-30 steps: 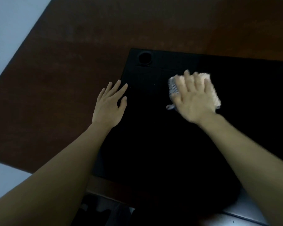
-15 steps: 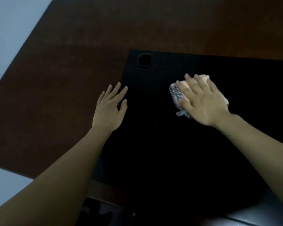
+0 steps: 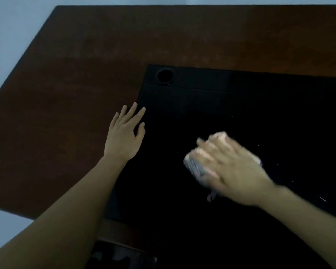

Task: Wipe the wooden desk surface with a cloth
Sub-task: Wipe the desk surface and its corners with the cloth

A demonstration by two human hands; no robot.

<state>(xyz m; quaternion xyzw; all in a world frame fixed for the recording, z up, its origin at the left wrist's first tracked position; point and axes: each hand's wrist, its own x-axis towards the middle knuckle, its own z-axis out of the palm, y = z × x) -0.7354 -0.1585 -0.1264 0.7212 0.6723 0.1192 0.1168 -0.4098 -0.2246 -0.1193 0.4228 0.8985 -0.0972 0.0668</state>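
The dark brown wooden desk (image 3: pixel 70 105) fills the view, with a large black mat (image 3: pixel 202 105) on its right half. My right hand (image 3: pixel 235 169) presses flat, fingers straight, on a folded pale peach cloth with a grey striped edge (image 3: pixel 194 167) in the middle of the mat; the hand is motion-blurred. My left hand (image 3: pixel 124 136) rests flat with fingers spread at the mat's left edge, partly on the wood.
A round black recess (image 3: pixel 164 75) sits in the mat's far left corner. Small white specks (image 3: pixel 322 199) lie on the mat to the right. The desk's left edge runs diagonally against a pale floor (image 3: pixel 6 35). A dark object (image 3: pixel 122 255) shows below the near edge.
My right hand has slid the cloth toward me across the mat, from near its far strip to its middle. My left hand has stayed in place.
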